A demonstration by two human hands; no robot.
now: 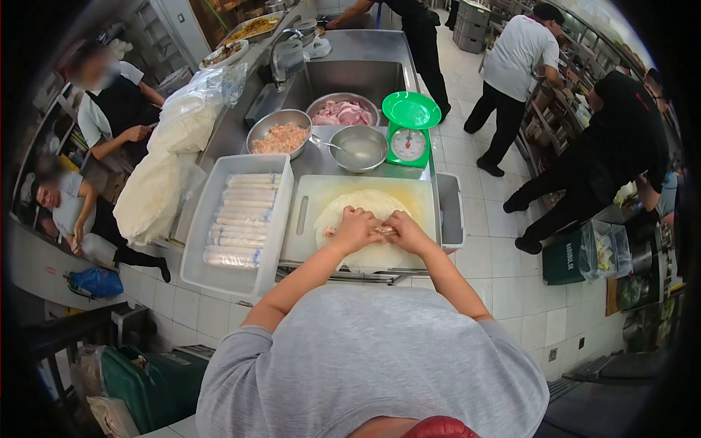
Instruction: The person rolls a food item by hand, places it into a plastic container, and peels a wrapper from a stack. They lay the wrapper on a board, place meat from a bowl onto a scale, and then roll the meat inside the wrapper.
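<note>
A round, pale dough wrapper (361,255) lies on the white cutting board (303,244) in front of me. Across its middle runs a strip of pinkish minced filling (383,230). My left hand (357,230) curls its fingers over the left part of this strip, and a little filling shows beyond it. At the strip's right part, my right hand (407,232) presses with bent fingers. Both hands are closed around the filling, close together; the fingertips are partly hidden. Behind the board stand a bowl of minced filling (283,137) and a bowl of cloudy liquid (358,151) with a spoon.
Left of the board, a plastic tub (191,248) holds several wrapped rolls (241,219). Stacked wrappers (150,197) lie farther left, partly under plastic. A green scale (407,139) stands right of the bowls. Raw meat (342,113) fills another bowl near the sink (380,73). Several people work around.
</note>
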